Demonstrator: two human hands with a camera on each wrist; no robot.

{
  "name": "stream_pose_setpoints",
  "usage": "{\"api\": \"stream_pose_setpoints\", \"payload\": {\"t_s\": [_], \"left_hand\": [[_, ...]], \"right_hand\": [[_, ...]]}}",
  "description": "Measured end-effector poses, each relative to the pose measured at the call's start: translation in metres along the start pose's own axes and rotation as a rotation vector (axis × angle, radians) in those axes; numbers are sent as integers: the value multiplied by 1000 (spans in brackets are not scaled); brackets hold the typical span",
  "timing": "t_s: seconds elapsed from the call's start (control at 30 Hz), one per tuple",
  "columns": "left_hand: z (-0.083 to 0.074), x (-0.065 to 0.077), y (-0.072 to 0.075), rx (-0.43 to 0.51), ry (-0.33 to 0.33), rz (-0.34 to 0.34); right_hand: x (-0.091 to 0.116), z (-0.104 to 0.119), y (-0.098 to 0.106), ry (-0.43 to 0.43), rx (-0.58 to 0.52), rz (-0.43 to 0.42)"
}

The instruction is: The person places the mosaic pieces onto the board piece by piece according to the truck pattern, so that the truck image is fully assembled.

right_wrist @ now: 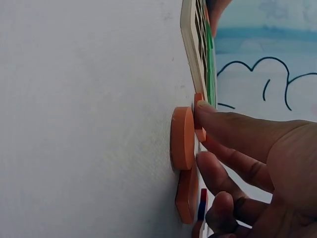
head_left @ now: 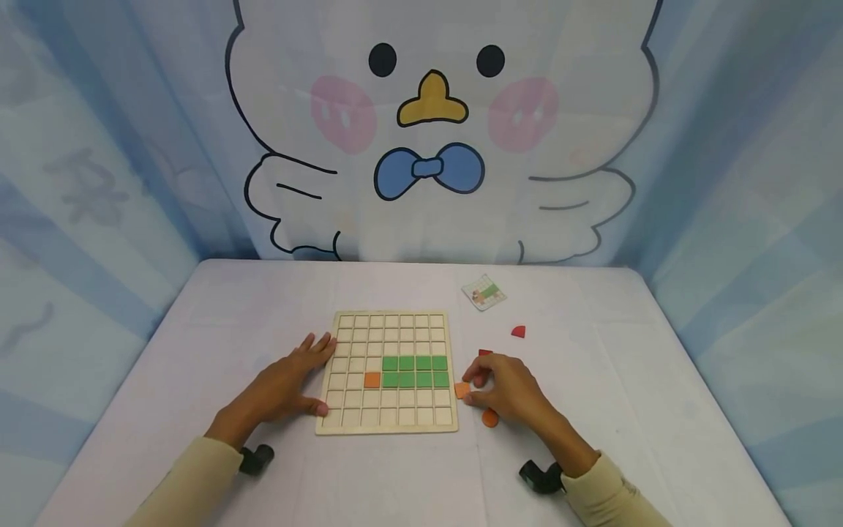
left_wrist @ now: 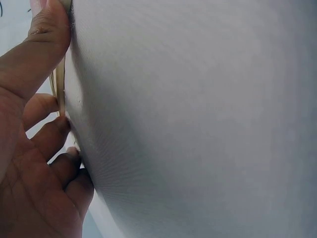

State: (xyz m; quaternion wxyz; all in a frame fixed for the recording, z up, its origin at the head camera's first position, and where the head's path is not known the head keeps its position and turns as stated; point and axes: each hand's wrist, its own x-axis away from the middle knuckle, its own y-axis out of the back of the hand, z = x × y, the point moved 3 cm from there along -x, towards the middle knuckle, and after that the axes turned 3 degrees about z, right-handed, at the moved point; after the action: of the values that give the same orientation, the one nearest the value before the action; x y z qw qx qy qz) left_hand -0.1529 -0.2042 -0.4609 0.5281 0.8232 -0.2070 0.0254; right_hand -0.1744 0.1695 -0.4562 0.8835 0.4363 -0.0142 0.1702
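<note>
A wooden grid board [head_left: 387,418] lies flat on the table, with several green square tiles [head_left: 424,372] in two rows and one orange tile [head_left: 372,380] at their left end. My left hand [head_left: 290,380] rests at the board's left edge, thumb and fingers spread along it. Just off the right edge, my right hand [head_left: 510,386] pinches an orange square tile [head_left: 462,390] between thumb and fingers. Beneath that hand lies an orange disc [head_left: 490,418], seen edge-on in the right wrist view beside another orange piece [right_wrist: 186,197]. A red piece [head_left: 484,352] is partly hidden behind the fingers.
A red quarter-circle piece [head_left: 519,331] lies behind the right hand. Farther back is a small printed card [head_left: 484,293] showing a grid pattern. A white cloth covers the table [head_left: 263,307], and a printed curtain [head_left: 428,219] stands along its far side.
</note>
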Motion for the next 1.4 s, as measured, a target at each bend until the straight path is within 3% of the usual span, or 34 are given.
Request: {"api": "stream_pose_setpoints", "payload": {"t_s": [0.23,0.67,0.93,1.4], "left_hand": [[1,0,-1,3,-4,-3],[2,1,0,-1,-15,-5],[2,1,0,10,-22,-9],[3,3,2,17,-35,-9]], "right_hand": [[-1,3,-2,5,-22,1],[-9,14,5,89,-121,-61],[-21,36,-2,169,-148,-91],[-46,83,-29,243,-161,-41]]}}
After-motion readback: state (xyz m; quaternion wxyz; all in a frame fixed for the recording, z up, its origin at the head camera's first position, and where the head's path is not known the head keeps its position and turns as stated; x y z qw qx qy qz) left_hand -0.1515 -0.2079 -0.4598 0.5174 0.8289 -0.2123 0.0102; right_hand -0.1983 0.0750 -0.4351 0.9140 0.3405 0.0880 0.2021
